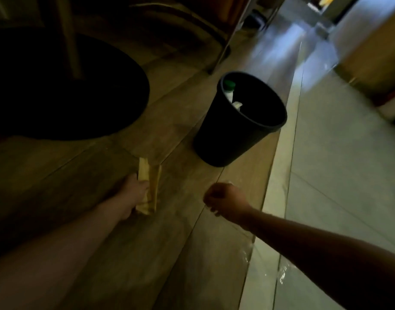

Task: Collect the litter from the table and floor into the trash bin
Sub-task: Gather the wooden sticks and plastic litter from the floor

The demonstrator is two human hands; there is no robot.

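wood floor (116, 253), trash bin (228, 139) beyond both hands (134, 195)

Scene dim, strongly underexposed. Light enters from upper right; pale floor (339, 175) there catches bluish-white glare. Left side near black: round dark patch (58, 90) swallows all detail. Motion blur smears upper right and far edges; lines bend from wide-angle distortion. Bin (239, 121) reads as flat black shape, interior mostly lost. Right arm silhouetted against bright floor; left arm lit softly, grainy. Small specular glints at lower right.
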